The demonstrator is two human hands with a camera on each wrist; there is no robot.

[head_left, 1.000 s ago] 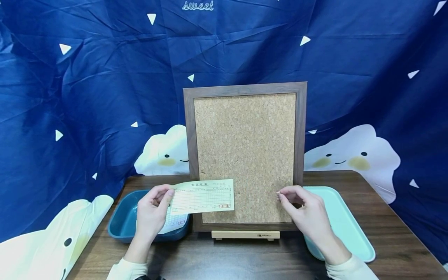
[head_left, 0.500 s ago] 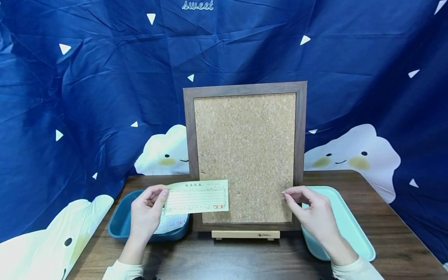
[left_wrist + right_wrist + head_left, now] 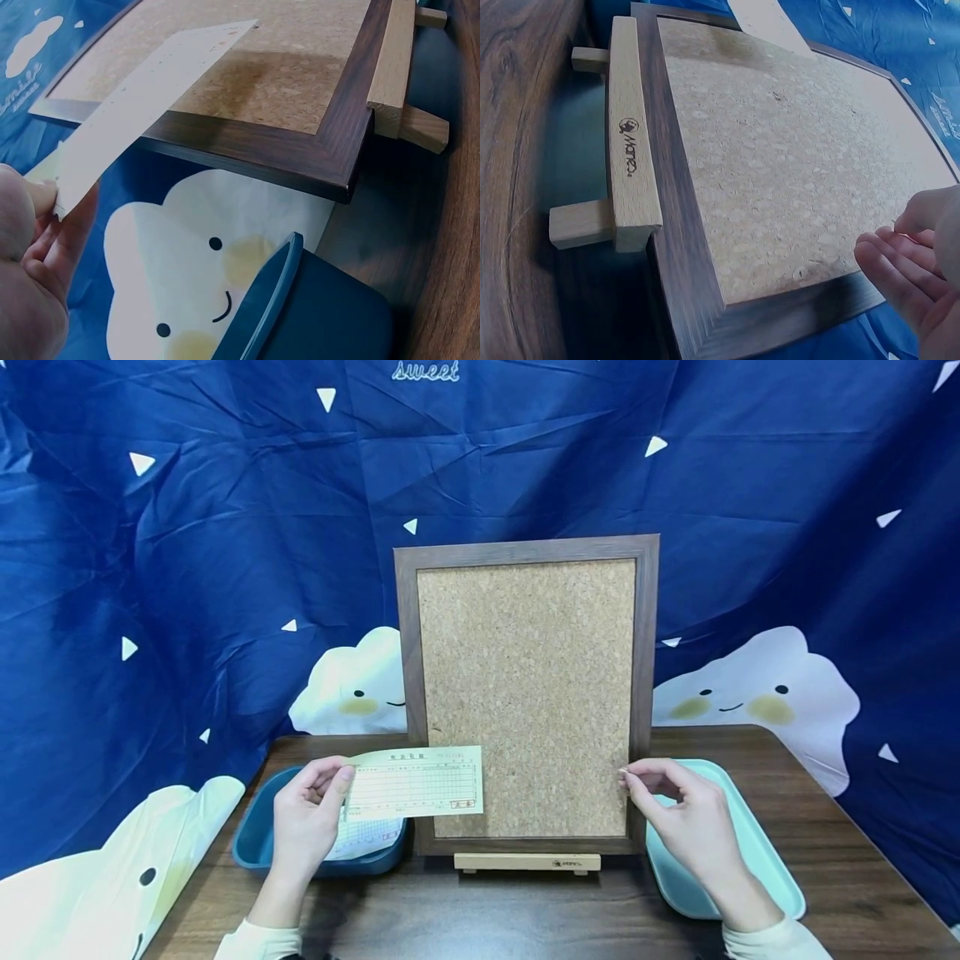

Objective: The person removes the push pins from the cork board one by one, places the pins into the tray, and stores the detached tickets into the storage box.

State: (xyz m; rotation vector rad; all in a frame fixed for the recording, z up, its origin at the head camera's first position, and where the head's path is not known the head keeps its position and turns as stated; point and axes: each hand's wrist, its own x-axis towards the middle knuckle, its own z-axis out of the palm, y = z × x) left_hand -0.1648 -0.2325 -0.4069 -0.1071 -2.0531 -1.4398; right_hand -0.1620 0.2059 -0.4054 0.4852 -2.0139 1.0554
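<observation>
A pale green printed receipt slip is pinched at its left end between the thumb and fingers of my left hand. The slip stands out flat in front of the lower left of a framed cork board. In the left wrist view the receipt slip angles towards the cork, and whether it touches I cannot tell. My right hand is at the board's lower right frame edge, thumb and index finger pinching a tiny thin object. Its kind is too small to make out, and the fingers mostly hide it.
Left of the board, a dark blue bin holds more printed slips. A mint green tray lies on the right, partly behind my right hand. A light wooden stand supports the board on the brown table. A blue curtain hangs behind.
My left hand has drawn the receipt slip a little to the left. My right hand has shifted right, from over the cork to the frame edge, still pinching the tiny object.
</observation>
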